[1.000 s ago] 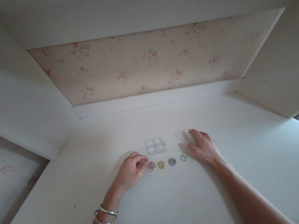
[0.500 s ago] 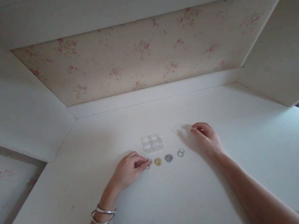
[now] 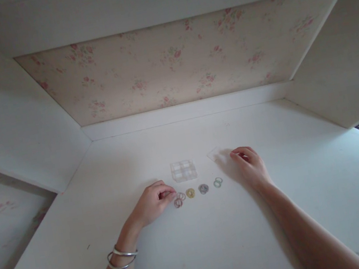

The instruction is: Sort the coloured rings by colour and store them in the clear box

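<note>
Spreading out was the big change for the reddish rings (image 3: 178, 203). Half a second earlier they were mostly bunched at the fingertips, and by this moment they lay in a looser, overlapping cluster on the tabletop (image 3: 186, 254), at the left end of the row. My read: that made single rings easier to get at, so it looked like teasing apart rather than lifting.

The left hand (image 3: 153, 201) had its thumb and fingers pinched together right at the cluster's left edge. Couldn't tell if a ring was caught in there, way too small to see.

Next along were the yellow rings (image 3: 190, 193), then the greyish-purple rings (image 3: 203, 189), then a couple of overlapping green rings (image 3: 218, 182). Those piles looked pretty much as they did before. The clear divided box (image 3: 183, 171) sat just behind the row and hadn't really budged either.

The right hand (image 3: 251, 166) had come off the clear flat piece (image 3: 213, 154) since a second ago. It was loosely curled just beside it, and I couldn't make out anything in it or whether the fingertips met. So the left seemed to be doing the work.
</note>
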